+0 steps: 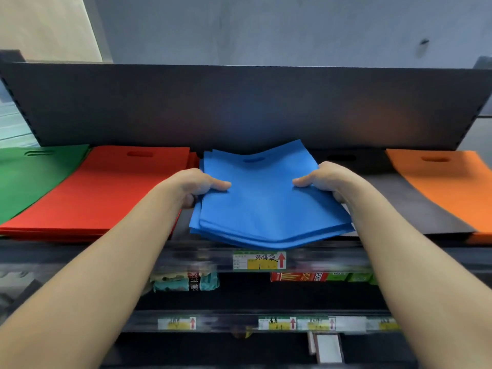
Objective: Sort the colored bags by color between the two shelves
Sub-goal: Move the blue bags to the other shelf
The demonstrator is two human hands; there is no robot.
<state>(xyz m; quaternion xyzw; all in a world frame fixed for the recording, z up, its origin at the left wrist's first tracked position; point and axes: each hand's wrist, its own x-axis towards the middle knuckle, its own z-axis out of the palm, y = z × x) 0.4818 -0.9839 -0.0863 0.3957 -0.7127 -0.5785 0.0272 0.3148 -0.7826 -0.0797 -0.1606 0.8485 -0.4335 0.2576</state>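
The stack of blue bags (269, 203) sat in the middle of the top shelf (80, 249), its front edge hanging a little over the lip and its centre sagging between the two hands. The left hand (194, 185) pinched the stack's left edge and the right hand (322, 182) its right edge. Each thumb was laid flat on top, while the other fingers were tucked underneath where I couldn't see them. Gripping both sides looked like the way to keep such limp, slippery sheets together as one pile.

The blue stack filled the gap between the red bags (106, 187) and the black bags (399, 198), with green bags (32, 177) at the far left and orange bags (447, 182) at the far right. A price label (259, 260) was fixed just below, above snack packets (186, 282) on the lower shelf.
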